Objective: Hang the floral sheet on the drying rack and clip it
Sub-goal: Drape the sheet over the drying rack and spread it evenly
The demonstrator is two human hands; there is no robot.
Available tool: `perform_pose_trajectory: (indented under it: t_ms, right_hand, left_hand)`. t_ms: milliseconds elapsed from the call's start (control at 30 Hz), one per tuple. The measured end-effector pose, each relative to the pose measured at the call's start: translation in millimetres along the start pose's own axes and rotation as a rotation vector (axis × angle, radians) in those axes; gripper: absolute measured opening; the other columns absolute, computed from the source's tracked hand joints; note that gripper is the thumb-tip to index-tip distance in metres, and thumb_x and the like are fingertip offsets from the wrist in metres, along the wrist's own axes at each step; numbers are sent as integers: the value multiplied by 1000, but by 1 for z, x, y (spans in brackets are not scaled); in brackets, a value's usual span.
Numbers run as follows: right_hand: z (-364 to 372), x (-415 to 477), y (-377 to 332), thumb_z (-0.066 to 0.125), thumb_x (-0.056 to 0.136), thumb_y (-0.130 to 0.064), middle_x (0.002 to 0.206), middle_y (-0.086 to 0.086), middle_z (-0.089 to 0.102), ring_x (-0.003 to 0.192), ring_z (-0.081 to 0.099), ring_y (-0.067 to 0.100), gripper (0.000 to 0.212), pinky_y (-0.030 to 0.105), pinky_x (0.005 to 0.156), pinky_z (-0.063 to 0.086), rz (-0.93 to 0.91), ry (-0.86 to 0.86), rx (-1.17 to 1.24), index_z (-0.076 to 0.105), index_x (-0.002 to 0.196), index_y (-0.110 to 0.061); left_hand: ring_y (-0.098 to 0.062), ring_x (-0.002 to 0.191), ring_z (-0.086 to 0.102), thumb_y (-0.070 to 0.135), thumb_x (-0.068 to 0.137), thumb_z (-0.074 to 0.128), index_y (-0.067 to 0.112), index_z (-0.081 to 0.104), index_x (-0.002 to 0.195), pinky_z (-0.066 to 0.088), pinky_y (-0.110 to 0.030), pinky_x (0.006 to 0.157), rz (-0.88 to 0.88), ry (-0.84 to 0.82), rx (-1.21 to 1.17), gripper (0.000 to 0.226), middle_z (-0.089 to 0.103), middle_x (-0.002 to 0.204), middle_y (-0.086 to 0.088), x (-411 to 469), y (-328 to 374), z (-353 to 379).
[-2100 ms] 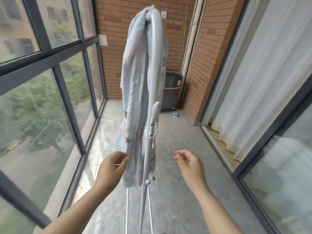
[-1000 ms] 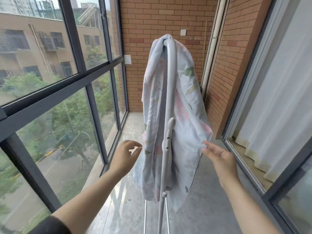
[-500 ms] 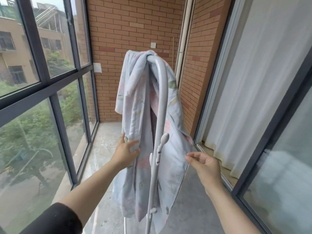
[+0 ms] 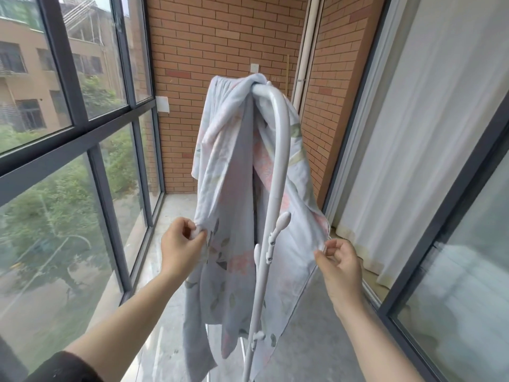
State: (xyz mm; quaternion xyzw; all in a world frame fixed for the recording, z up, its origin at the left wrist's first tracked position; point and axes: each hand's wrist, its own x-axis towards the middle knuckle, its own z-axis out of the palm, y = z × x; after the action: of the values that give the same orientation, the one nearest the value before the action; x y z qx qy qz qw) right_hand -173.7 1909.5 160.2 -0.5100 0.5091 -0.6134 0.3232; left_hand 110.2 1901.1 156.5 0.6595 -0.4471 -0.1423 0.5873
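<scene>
Empty moments ago, the left hand (image 4: 179,248) and right hand (image 4: 340,264) now pinch the sheet (image 4: 234,188) either side of the rack (image 4: 281,150) (likely spreading it before clipping).

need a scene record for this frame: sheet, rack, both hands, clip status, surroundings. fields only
cloth: floral sheet draped over the top of the drying rack, bunched, hanging down both sides
hand_l: left hand pinches the sheet's left edge
hand_r: right hand pinches its right edge
clips: none visible on the sheet
around: brick wall behind, windows on the left, white curtain on the right
</scene>
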Motion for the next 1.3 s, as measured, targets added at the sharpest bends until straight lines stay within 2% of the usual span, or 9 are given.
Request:
perform_pose_trajectory:
  t_ms: [133,267,367,467,567,667,767,1000,1300]
  right_hand:
    - [8,3,-5,55,89,-2,83,2,52,63,49,8,34,10,52,39,8,13,3,50,119,-18]
    - [14,7,-19,69,85,-32,88,15,62,76,61,5,48,29,82,50,10,-132,53,55,129,-18]
    - [12,7,-23,75,69,-41,78,0,53,73,59,-3,70,22,87,44,39,-281,32,54,132,-21]
    - [5,4,-17,85,69,-32,89,-3,57,93,61,-2,77,26,94,43,128,-362,-32,46,135,-30]
    - [-3,-1,-2,81,67,-16,105,0,68,95,66,14,57,38,87,54,212,-425,-150,57,119,-21]
    - [-10,-11,10,70,74,-8,83,13,72,75,67,24,10,34,67,51,238,-415,-291,66,82,-4]
    - [-14,-23,17,69,83,-19,49,-8,39,50,39,14,44,28,52,29,154,-389,-319,37,54,-16]
    - [-22,-42,17,61,91,-35,62,-7,54,54,52,9,35,19,51,39,-59,-187,-88,51,68,-11]
    - [-24,-55,6,75,82,-14,89,-4,75,85,71,7,9,15,71,52,150,-439,19,72,90,-18]
  left_hand:
    - [-21,66,50,13,91,52,8,52,75,35,-29,53,69,-84,67,17,53,72,-4,-7,8,-15]
    - [-25,74,52,19,89,41,5,55,78,41,-37,65,11,-77,-25,22,58,79,-10,-19,17,-29]
    - [-19,58,44,17,96,45,13,46,65,31,-32,52,40,-41,-28,31,47,59,-1,-30,23,-40]
    - [-3,68,61,27,89,65,25,63,92,45,-19,58,109,-111,-39,4,65,75,12,-45,30,-46]
    - [-4,73,61,3,81,61,28,60,93,42,-9,55,120,-158,56,28,65,80,12,-63,26,-44]
    - [-11,70,58,1,80,57,29,54,82,41,-9,51,41,-218,100,29,61,76,6,-86,16,-35]
    - [-11,65,53,6,88,54,25,52,83,40,-11,50,4,-246,111,20,57,74,4,-101,0,-26]
    - [-10,56,26,8,90,52,10,31,71,23,-22,50,7,-179,136,29,29,62,3,-124,-19,-19]
    - [-12,50,24,19,87,64,9,32,56,17,-29,49,11,-201,283,45,27,52,4,-157,-34,-24]
